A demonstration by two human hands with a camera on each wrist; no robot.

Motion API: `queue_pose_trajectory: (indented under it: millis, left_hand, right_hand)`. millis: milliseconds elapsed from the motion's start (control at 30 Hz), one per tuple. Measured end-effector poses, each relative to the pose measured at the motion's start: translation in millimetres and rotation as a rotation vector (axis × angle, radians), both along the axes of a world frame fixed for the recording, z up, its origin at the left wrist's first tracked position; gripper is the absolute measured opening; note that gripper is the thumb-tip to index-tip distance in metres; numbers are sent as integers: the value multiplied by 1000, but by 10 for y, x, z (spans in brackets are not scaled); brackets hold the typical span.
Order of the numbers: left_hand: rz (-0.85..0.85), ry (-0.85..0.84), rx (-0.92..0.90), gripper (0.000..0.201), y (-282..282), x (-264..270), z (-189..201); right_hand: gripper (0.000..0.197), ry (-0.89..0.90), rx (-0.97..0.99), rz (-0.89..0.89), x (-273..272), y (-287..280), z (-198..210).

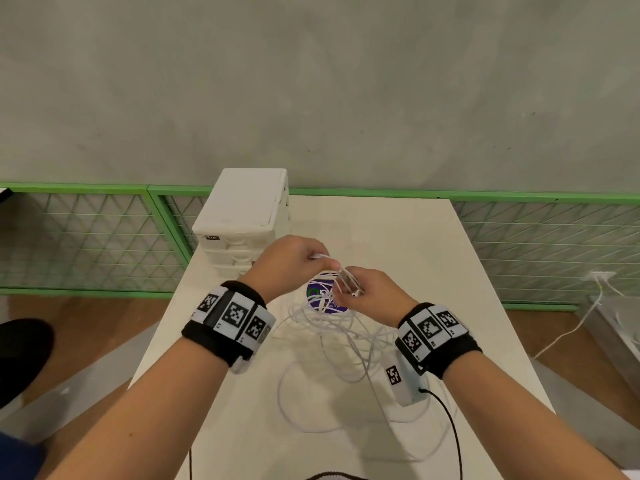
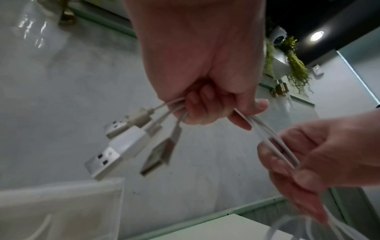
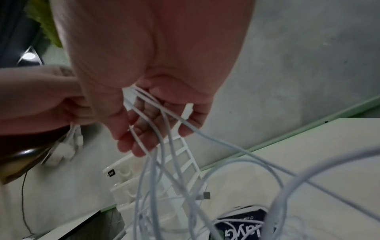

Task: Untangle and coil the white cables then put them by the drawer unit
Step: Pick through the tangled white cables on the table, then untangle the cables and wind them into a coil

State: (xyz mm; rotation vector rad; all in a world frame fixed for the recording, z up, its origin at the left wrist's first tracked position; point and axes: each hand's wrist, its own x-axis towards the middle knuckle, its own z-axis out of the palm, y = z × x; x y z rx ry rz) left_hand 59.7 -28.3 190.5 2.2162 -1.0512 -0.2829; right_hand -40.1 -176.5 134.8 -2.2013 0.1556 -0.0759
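Note:
Several white cables (image 1: 332,327) hang in a tangled bunch from both hands down onto the white table (image 1: 433,258). My left hand (image 1: 294,261) grips the cables near their ends, and three USB plugs (image 2: 131,146) stick out of its fist (image 2: 203,104). My right hand (image 1: 363,292) is just right of it and holds the same strands (image 2: 281,149), which run through its curled fingers (image 3: 144,129) and drop in loops (image 3: 205,186). The white drawer unit (image 1: 242,216) stands at the table's far left, just beyond the left hand.
A dark blue round sticker (image 1: 320,294) lies on the table under the cables. A green mesh fence (image 1: 86,237) runs behind the table. A black wire (image 1: 450,427) trails from the right wrist camera. Another white cable (image 1: 571,330) lies on the wooden floor at the right.

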Motion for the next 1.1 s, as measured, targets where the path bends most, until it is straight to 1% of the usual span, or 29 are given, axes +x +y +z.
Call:
queue_pose_trajectory:
  millis: [67,200,267,300,400,467,500,533,600,633,667,700,733,767,800,833,867,900,1000,1100]
  left_hand:
    - [41,-48,-55,32,-4,-12,74]
    - [150,-65,-328,31,0,-26,252]
    - [183,-66,-413,28,15,-31,297]
    - [198,-64,-452,27,19,-45,306]
    - [249,-78,-573,22,32,-89,337]
    - [279,-76,-630,18,48,-83,376]
    - [291,-72,-650,19,60,-64,393]
    - [303,-68,-656,21,78,-33,402]
    - [322,-40,-638,27,118,35,394]
    - [333,-10,-628,28,136,61,373]
    - [344,19,-622,29,152,74,349]
    - [355,43,-620,28,162,78,319]
    - [360,59,-616,27,168,74,282]
    - [357,69,-602,26,164,63,239]
    - [346,77,-574,26,152,46,194]
    - [329,81,-537,26,135,15,147]
    - [315,74,-500,28,114,-9,104]
    - [310,69,-476,29,98,-26,53]
    - [331,83,-448,30,83,-39,-34]
    - [339,77,-428,29,104,1,-39]
  right_hand:
    - [7,-4,23,-30,8,3,-59]
    - [19,12,55,-103,-41,-49,-232]
    - [13,5,63,-133,-62,-73,-254]
    - [9,1,49,-140,-63,-91,-245]
    - [9,28,-32,-151,-47,-154,-161]
    - [6,6,-55,-200,-21,-217,-23]
    - [10,-52,-48,-262,-7,-258,65]
    - [14,-160,-23,-353,5,-305,165]
    - [18,-511,27,-509,-4,-358,402]
    - [20,-665,39,-532,-29,-367,491]
    - [22,-745,30,-528,-49,-377,525]
    - [23,-731,8,-511,-74,-368,516]
    - [22,-635,-21,-475,-91,-368,439]
    - [17,-456,-62,-428,-111,-355,330]
    - [10,-225,-128,-356,-123,-339,188]
    - [14,-1,-207,-271,-147,-301,50]
    - [21,163,-264,-198,-163,-277,-89]
    - [24,268,-273,-151,-175,-238,-196]
    - [25,414,-251,-63,-169,-168,-290]
    - [21,465,-244,-27,-142,-198,-204]
